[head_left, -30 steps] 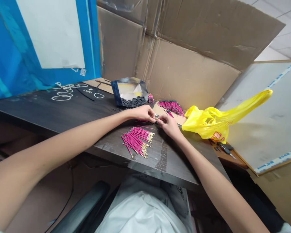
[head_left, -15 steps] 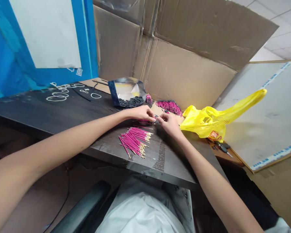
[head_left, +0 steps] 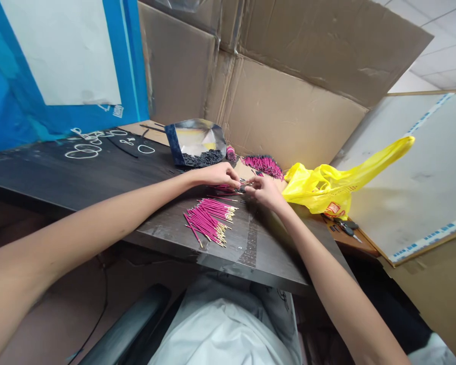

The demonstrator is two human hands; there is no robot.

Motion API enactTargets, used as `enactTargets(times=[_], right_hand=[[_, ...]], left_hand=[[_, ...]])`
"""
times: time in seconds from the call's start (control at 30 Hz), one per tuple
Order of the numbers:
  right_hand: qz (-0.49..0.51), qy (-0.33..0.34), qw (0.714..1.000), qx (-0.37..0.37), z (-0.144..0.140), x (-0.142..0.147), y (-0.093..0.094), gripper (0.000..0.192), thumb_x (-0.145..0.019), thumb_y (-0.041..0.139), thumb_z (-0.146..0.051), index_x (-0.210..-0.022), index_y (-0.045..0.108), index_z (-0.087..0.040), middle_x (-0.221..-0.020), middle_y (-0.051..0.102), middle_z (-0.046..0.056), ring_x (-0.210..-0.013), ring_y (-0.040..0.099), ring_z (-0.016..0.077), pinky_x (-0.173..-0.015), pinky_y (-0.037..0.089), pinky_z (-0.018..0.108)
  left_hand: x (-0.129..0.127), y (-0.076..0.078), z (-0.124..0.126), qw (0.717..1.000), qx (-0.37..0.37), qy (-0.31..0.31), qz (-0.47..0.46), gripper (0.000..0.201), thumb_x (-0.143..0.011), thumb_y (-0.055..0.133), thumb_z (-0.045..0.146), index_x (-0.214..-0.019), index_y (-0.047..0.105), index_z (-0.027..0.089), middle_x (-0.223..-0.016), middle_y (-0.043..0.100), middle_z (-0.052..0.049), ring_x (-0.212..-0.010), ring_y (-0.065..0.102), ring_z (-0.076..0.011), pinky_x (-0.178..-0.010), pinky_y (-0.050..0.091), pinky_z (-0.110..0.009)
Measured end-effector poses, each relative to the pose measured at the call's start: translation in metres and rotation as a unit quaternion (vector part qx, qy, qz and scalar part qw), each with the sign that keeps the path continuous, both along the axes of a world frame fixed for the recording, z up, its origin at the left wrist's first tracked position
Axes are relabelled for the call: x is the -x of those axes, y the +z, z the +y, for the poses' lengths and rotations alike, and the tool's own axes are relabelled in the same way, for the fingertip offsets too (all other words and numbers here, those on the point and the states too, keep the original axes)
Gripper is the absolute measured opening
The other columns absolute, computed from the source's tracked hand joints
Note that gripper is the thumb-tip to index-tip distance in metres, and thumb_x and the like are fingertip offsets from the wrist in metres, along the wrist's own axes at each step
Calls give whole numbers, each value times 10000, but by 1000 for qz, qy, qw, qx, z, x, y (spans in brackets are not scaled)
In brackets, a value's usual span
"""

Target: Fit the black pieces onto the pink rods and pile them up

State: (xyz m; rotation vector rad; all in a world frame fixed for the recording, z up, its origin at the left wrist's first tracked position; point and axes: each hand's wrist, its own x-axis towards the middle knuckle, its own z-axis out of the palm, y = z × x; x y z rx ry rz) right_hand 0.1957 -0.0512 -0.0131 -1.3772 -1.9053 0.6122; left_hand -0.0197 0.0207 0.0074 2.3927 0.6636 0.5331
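My left hand (head_left: 223, 175) is closed in a pinch over the dark tabletop (head_left: 117, 187); what its fingertips hold is too small to make out. Facing it, the fingers of my right hand (head_left: 264, 190) are pinched too, and a small dark piece shows between the two sets of fingertips. Just in front of the hands lies a loose pile of magenta wires (head_left: 209, 220) with gold-coloured ends pointing right. Behind them, more magenta wires with black ends form a heap (head_left: 264, 165). An open pouch (head_left: 174, 144) holding many short black pieces stands behind my left hand.
A yellow plastic bag (head_left: 315, 187) sits right of my right hand. Pale elastic bands (head_left: 83, 151) lie at the back left. Keys (head_left: 349, 230) rest on a lower ledge at right. Cardboard panels (head_left: 289, 111) wall off the back, and a small magenta bundle (head_left: 231, 153) stands beside the pouch.
The view has shifted slightly, so everything sits a little further left. My fingertips remain close together, and a dark piece now shows more clearly between them.
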Motion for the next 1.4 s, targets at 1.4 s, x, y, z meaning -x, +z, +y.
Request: enactTargets(times=[1.4], right_hand=[[91, -40, 983, -153, -8, 1, -3, 125, -872, 622, -289, -891, 674, -176, -874, 731, 45, -751, 653, 175, -725, 505, 285]], left_hand=[[-14, -17, -32, 975, -181, 104, -75, 279, -969, 453, 313, -776, 595, 169, -654, 566, 12, -627, 497, -140, -621, 328, -262]])
